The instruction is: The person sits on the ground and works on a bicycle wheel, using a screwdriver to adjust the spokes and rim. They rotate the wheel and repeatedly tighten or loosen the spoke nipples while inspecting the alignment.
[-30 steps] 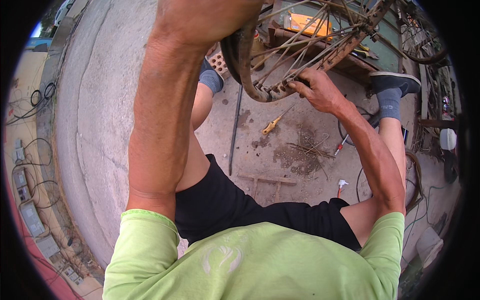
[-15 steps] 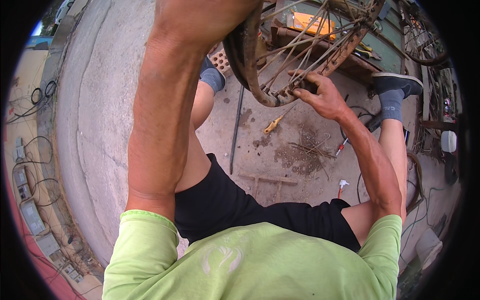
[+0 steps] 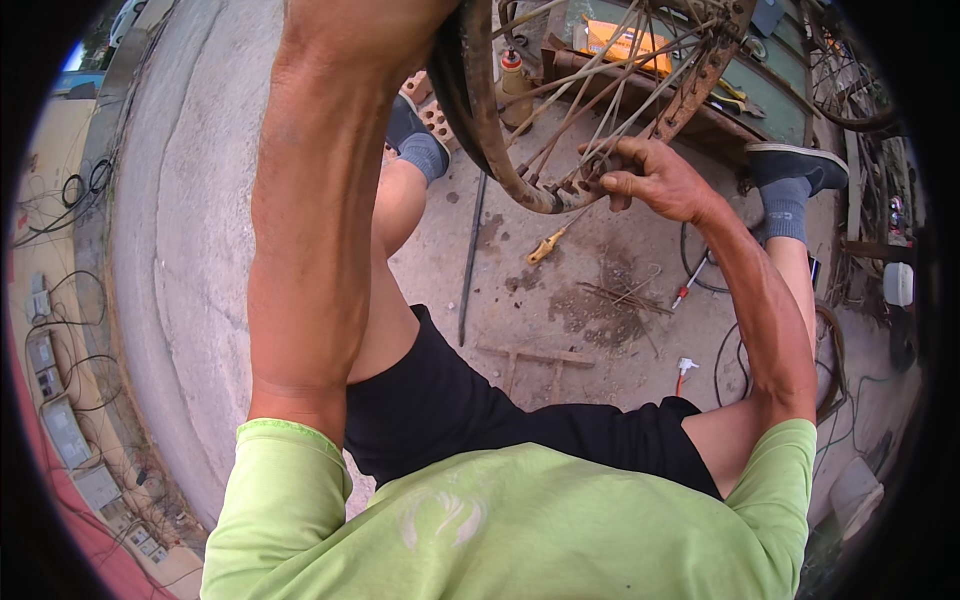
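A rusty spoked wheel (image 3: pixel 548 198) stands tilted in front of me, its upper part cut off by the top edge. A black tyre (image 3: pixel 462 100) lies along the left side of its rim. My left hand (image 3: pixel 375 18) is up at the top edge beside the tyre; its fingers are hidden. At the lower right of the rim my right hand (image 3: pixel 655 180) is closed, thumb and fingers around the rim where several spokes end. A small dark piece by the fingertips is too small to name.
A yellow-handled screwdriver (image 3: pixel 545 248) and a dark metal bar (image 3: pixel 472 262) lie on the concrete between my legs. Beyond the wheel stand a bottle (image 3: pixel 513 85), a perforated brick (image 3: pixel 437 120) and a green surface (image 3: pixel 775 115) with an orange box (image 3: pixel 628 46). Hoses lie at right.
The wheel and my left arm have shifted slightly left, uncovering the bottle. My right hand has moved slightly right, its thumb and fingers drawing closer together at the rim.
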The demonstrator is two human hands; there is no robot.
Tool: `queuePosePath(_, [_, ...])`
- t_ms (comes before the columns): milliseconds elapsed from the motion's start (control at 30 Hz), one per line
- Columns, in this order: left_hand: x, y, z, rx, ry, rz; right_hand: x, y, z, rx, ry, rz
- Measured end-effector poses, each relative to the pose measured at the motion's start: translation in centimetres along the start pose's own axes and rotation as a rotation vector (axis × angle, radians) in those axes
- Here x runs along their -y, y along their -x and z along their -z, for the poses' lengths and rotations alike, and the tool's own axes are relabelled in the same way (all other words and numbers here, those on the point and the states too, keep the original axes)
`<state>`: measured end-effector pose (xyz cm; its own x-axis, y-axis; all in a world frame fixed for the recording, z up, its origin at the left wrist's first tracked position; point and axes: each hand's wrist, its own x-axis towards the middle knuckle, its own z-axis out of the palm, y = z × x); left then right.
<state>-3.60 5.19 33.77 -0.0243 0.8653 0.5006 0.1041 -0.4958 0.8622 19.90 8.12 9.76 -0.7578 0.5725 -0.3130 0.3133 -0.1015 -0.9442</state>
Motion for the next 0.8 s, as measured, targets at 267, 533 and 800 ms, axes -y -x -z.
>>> queuePosePath(267, [0.9, -0.5, 0.1, 0.038, -0.018, -0.024, -0.4, 0.2, 0.3, 0.027, 0.011, 0.051])
queuePosePath(533, [1.4, -1.0, 3.0, 0.115, 0.272, 0.089, 0.3, -0.4, 2.1, 0.221, -0.018, 0.028])
queuePosePath(800, [3.0, -1.5, 4.4, 0.103, 0.105, -0.146, 0.9, -2.4, 2.4, 0.295, 0.090, 0.079])
